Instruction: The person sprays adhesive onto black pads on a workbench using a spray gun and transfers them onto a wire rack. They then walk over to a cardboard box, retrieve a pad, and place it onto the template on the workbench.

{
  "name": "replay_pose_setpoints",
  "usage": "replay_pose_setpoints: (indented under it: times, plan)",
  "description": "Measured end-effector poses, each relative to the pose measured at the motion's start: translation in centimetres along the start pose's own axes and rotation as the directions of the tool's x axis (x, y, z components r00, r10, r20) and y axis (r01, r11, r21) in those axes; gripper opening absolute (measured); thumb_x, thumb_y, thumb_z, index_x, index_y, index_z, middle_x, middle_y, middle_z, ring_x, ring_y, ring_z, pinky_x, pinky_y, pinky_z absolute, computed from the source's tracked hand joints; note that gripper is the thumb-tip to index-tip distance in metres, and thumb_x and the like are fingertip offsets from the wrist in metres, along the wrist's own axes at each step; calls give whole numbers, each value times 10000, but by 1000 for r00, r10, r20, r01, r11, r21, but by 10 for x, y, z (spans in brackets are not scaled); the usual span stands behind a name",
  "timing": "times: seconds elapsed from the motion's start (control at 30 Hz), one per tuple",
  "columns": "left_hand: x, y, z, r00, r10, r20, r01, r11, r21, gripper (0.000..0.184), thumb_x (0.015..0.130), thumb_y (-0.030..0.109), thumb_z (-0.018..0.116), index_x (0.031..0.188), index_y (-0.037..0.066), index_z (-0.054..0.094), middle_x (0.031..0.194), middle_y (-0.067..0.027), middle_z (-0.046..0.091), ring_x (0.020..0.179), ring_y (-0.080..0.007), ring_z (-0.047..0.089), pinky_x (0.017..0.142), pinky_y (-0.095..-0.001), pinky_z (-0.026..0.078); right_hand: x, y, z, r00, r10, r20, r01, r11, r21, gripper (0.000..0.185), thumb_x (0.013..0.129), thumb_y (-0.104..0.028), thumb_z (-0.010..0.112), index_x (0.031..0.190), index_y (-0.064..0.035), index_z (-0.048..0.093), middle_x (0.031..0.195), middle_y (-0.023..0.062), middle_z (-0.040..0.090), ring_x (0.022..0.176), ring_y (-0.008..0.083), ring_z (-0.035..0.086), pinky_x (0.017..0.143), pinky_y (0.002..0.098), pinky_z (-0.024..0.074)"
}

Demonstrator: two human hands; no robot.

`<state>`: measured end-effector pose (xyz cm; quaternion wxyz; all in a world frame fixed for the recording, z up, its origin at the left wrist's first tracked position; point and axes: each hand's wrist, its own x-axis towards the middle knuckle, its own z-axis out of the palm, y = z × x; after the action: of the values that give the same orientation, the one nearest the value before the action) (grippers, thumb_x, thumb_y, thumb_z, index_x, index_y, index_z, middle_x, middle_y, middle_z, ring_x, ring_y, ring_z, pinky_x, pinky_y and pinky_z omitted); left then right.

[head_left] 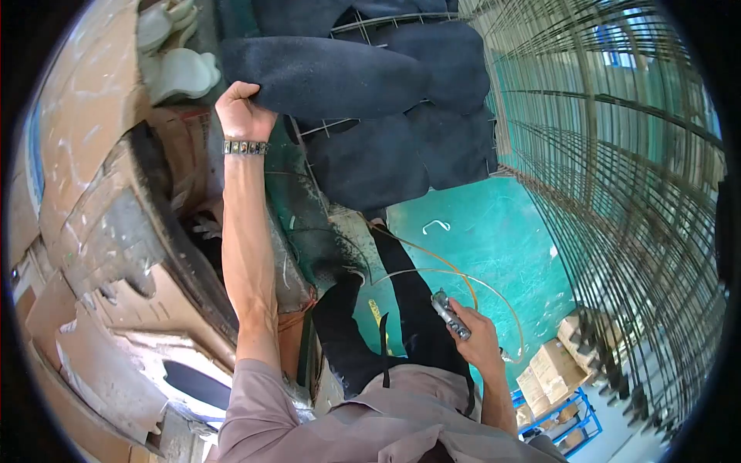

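My left hand, a beaded band at its wrist, is closed on the left end of a long dark fabric piece. The piece stretches right across other dark panels, which lie on a wire rack. Down by my right thigh, my right hand is wrapped round a small silver spray gun. An orange hose and a clear hose loop near the gun; where they join it is partly hidden by my fingers.
Many stacked wire racks rise along the right. Cardboard lines the left, with white moulded shapes above. A white hook lies on the green floor. Boxes and a blue frame stand lower right.
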<state>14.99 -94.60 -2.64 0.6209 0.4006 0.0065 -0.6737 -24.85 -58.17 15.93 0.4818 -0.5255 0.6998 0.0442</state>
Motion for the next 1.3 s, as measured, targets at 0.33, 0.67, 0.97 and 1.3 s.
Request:
replay_pose_setpoints:
  times: [0.33, 0.67, 0.97, 1.3]
  plan:
    - [118, -128, -173, 709, 524, -472, 540, 28, 841, 943, 793, 548, 798, 1513, 27, 483, 1502, -313, 502, 1328, -453, 559, 1121, -491, 469, 17, 30, 41, 998, 24, 63, -24, 1000, -7, 634, 792, 28, 738, 1411, -43, 623, 1083, 210, 711, 943, 416, 699, 799, 458, 558]
    - [-262, -202, 254, 556, -358, 750, 462, 883, 80, 842, 881, -73, 556, 1648, 80, 244, 1304, -171, 652, 1162, -278, 682, 993, -408, 559, -18, -11, 30, 987, -135, 86, 143, 985, -98, 440, 761, -2, 682, 1201, -9, 703, 1139, 230, 722, 1028, 434, 688, 850, 512, 564]
    - [-287, -138, 157, 862, -343, 372, 325, 939, 113, 792, 949, 86, 659, 1613, 3, 235, 1072, -150, 704, 916, -312, 736, 919, -480, 576, -62, -29, 37, 959, -283, 35, 284, 940, -191, 656, 744, 54, 629, 1388, -67, 605, 1031, 193, 700, 955, 442, 685, 795, 534, 562]
    - [-313, -82, -153, 907, -241, -346, 356, 877, 322, 561, 1025, 250, 632, 1523, 75, 440, 1147, -130, 709, 841, -246, 729, 787, -429, 604, -125, -105, 30, 857, -509, 83, 515, 851, -99, 595, 827, 20, 653, 1415, -55, 601, 1048, 187, 704, 936, 423, 683, 791, 498, 541]
